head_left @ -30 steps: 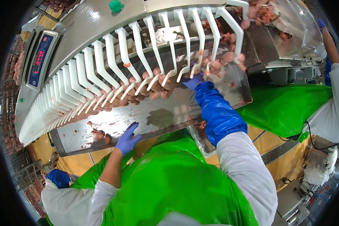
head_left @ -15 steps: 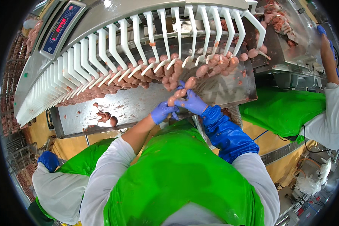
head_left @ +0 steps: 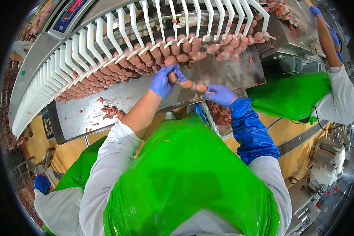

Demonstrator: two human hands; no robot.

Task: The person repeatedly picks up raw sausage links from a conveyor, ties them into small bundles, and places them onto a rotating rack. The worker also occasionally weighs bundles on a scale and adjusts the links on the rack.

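Short pink sausages linked in a chain [head_left: 186, 84] stretch between my two gloved hands over the front of a metal tray [head_left: 220, 80]. My left hand [head_left: 166, 80], in a purple glove, is closed around a link just below the hanging sausages. My right hand [head_left: 221, 95], purple-gloved with a blue sleeve cover, pinches the chain's right end near the tray's front edge. Behind them, many linked sausages [head_left: 118, 70] hang in loops from a curved row of white hooks [head_left: 124, 33]. More sausages [head_left: 232, 45] hang or rest at the row's right end.
Meat scraps [head_left: 111, 111] lie on the tray's left part. A scale display [head_left: 71, 13] stands at upper left. Below the tray's front edge sits a bag of ground meat [head_left: 219, 114]. Co-workers in green aprons [head_left: 289, 96] stand at right and lower left.
My hands have moved apart, the left up toward the hooks and the right to the right, drawing the bunched sausage links into a line. The view has shifted slightly.
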